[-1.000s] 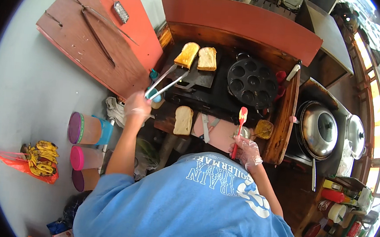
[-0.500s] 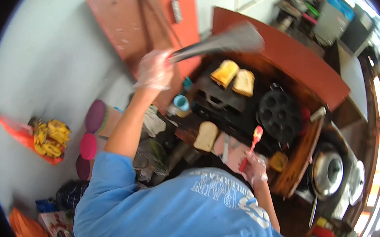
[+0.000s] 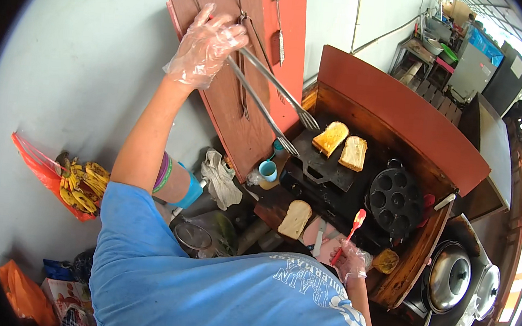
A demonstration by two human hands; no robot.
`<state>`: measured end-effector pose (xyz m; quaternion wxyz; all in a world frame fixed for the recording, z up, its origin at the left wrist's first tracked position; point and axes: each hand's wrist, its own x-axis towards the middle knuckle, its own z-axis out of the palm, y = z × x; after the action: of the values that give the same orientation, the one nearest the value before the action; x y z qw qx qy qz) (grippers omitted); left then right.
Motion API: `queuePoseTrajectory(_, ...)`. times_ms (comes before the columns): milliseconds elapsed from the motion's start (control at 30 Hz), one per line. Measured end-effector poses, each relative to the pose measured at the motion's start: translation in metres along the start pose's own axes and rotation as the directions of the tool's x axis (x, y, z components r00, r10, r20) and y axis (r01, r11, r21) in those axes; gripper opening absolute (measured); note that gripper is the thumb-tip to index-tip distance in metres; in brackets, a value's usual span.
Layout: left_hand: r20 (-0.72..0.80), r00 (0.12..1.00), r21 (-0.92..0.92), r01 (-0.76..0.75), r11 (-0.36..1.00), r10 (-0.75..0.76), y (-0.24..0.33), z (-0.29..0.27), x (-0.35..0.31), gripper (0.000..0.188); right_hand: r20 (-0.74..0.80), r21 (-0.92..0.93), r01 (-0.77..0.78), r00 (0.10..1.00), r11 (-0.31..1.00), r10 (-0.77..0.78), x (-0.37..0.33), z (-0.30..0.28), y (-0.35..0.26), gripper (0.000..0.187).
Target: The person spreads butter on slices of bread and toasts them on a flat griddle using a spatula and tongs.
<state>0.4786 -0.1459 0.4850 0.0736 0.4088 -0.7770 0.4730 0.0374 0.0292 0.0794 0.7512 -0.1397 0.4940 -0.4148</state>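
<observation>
My left hand (image 3: 204, 49), in a clear plastic glove, is raised by the reddish-brown board. It grips metal tongs (image 3: 264, 110) near their upper end; their two slotted tips hang apart and empty beside the flat black griddle (image 3: 342, 175). Two browned bread slices (image 3: 330, 138) lie on that griddle. My gloved right hand (image 3: 350, 262) is closed round a red spatula (image 3: 349, 236), its head upright and smeared with something yellowish. Close to that hand, a white-bladed knife (image 3: 319, 239) rests on a pink surface (image 3: 330, 248). Another bread slice (image 3: 295, 219) lies left of it.
A black pan with round hollows (image 3: 395, 199) stands right of the griddle. Thin utensils hang from hooks on the board (image 3: 247, 138). A light-blue cup (image 3: 268, 170) stands left of the stove. Lidded pots (image 3: 450, 276) are at the right; bananas (image 3: 82, 188) hang at the left wall.
The tongs have swung from pointing right over the griddle to slanting down, their tips now spread. My left hand is higher by the board. My right hand still holds the spatula.
</observation>
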Motion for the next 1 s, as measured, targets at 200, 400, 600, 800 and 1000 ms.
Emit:
queuePoseTrajectory(200, -0.052, 0.999, -0.033, -0.009, 0.999, 0.007, 0.005, 0.017, -0.014, 0.020, -0.053, 0.012, 0.041, 0.998, 0.999, -0.040, -0.004, 0.001, -0.010, 0.033)
queuePoseTrajectory(400, 0.079, 0.995, 0.058, 0.049, 0.997, -0.053, 0.023, 0.027, -0.025, 0.033, 0.002, 0.101, 0.074, 0.997, 0.992, -0.074, -0.004, -0.018, -0.010, 0.030)
queuePoseTrajectory(600, 0.043, 0.995, -0.185, 0.098, 0.978, -0.091, 0.127, -0.013, -0.031, 0.038, -0.126, 0.140, 0.128, 0.986, 0.982, -0.111, -0.021, -0.037, -0.024, 0.023)
queuePoseTrajectory(800, 0.493, 0.850, -0.839, 0.521, -0.158, 0.186, 0.399, -0.002, -0.036, 0.044, -0.046, 0.211, 0.175, 0.985, 0.962, -0.168, -0.023, -0.038, -0.032, 0.025)
queuePoseTrajectory(1000, 0.629, 0.637, -0.203, 0.687, -0.698, 0.445, 0.534, -0.023, -0.019, 0.037, 0.012, 0.196, 0.226, 0.972, 0.954, -0.233, -0.048, -0.046, -0.046, 0.017)
